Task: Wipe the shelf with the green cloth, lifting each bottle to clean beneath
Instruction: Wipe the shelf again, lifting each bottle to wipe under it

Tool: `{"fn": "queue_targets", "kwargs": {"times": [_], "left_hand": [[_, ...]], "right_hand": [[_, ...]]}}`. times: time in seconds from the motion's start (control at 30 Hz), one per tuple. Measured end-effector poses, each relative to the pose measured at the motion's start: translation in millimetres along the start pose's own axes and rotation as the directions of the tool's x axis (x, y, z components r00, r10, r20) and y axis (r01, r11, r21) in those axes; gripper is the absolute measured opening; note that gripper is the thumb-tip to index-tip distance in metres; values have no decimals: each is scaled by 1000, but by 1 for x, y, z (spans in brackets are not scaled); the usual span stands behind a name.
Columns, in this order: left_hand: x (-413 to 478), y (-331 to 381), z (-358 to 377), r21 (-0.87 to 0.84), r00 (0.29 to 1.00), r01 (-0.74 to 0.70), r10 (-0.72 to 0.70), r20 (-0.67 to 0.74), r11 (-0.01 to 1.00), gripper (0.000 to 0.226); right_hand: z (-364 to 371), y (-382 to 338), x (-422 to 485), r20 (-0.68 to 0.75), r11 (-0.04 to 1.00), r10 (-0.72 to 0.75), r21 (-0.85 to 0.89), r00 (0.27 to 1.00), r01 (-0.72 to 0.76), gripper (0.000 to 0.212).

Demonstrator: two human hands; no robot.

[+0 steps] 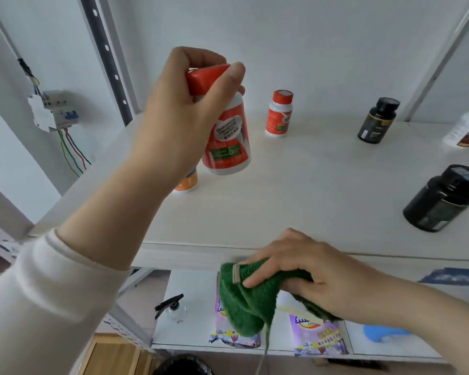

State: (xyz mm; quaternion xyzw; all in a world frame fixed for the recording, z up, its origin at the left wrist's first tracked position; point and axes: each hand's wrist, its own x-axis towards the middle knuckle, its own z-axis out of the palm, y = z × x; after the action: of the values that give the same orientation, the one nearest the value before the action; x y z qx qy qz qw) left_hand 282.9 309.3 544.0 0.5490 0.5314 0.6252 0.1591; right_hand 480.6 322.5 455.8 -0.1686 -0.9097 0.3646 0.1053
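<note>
My left hand grips the red cap of a large red-and-white bottle and holds it in the air above the left part of the white shelf. At the shelf's front edge, my right hand is closed on the green cloth, which hangs down below the edge. A smaller red-capped bottle stands at the back. An orange-labelled bottle is mostly hidden behind my left wrist.
Two black bottles stand on the right of the shelf, and a white bottle is at the far right edge. Below, a lower shelf holds a spray bottle and purple packets. An electrical breaker hangs left.
</note>
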Motion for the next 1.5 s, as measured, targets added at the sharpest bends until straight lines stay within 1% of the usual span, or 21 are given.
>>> {"fn": "queue_targets", "kwargs": {"times": [0.07,0.13,0.17,0.27,0.3,0.37,0.43,0.53,0.63,0.73,0.8,0.87,0.93,0.97,1.1,1.17,1.23,1.33,1.4,1.43,1.5], "left_hand": [[0,2,5,0,1000,-4,4,30,1000,13],[1,5,11,9,999,-9,9,45,1000,13],[1,6,15,7,999,-9,9,51,1000,13],[3,7,28,-8,997,5,-5,78,1000,13],[3,6,32,6,996,12,-13,89,1000,13],[3,1,39,37,995,18,-22,101,999,15],[2,-4,45,55,995,20,-25,95,998,16],[0,-13,56,75,994,42,-50,102,996,24],[-5,-23,66,93,989,68,-80,128,993,27],[-7,-30,72,141,988,72,-90,127,987,26],[-7,-36,77,157,985,94,-115,131,983,30],[-8,-43,84,156,983,118,-138,124,981,36],[-6,-53,92,118,984,120,-134,121,986,37],[-6,-58,96,113,982,119,-134,134,986,37],[-10,-66,104,106,974,84,-104,203,991,29],[-13,-67,106,89,967,80,-99,235,993,28],[-17,-69,109,101,964,65,-89,250,993,28],[-22,-70,111,126,962,75,-105,251,989,35],[-27,-61,113,236,989,-25,-10,145,972,52],[-29,-51,115,288,991,-126,109,75,949,56],[-34,-25,131,302,943,-319,334,6,898,54]], "right_hand": [[-26,4,-10,-147,997,69,54,987,-61,49],[-62,24,-10,-377,982,190,49,907,-185,52],[-77,38,-8,-448,960,267,47,853,-276,49],[-96,85,0,-545,815,486,0,683,-580,39],[-90,91,0,-548,771,503,-64,668,-634,39],[-67,84,2,-536,768,434,-199,724,-608,39],[-37,63,-3,-450,859,285,-272,847,-433,39],[-2,25,-22,-332,958,140,-194,933,-213,42],[-5,3,-41,-257,982,176,-27,950,-189,52],[-30,7,-49,-449,960,273,77,851,-268,51],[-46,26,-45,-591,924,344,76,730,-374,40],[-54,46,-34,-696,828,403,0,594,-561,36],[-49,60,-22,-741,734,397,-98,541,-672,37],[-39,61,-20,-750,719,377,-132,543,-682,37],[1,30,-37,-654,859,197,-244,731,-450,35],[1,13,-52,-589,917,274,-78,760,-391,36],[-8,1,-66,-549,908,419,257,723,-331,38],[-32,-7,-88,-495,760,530,638,688,-126,32],[-57,-11,-107,-520,694,533,720,667,7,32],[-72,-13,-115,-543,689,531,723,651,42,36],[-103,-10,-131,-590,698,537,712,603,75,40]]}}
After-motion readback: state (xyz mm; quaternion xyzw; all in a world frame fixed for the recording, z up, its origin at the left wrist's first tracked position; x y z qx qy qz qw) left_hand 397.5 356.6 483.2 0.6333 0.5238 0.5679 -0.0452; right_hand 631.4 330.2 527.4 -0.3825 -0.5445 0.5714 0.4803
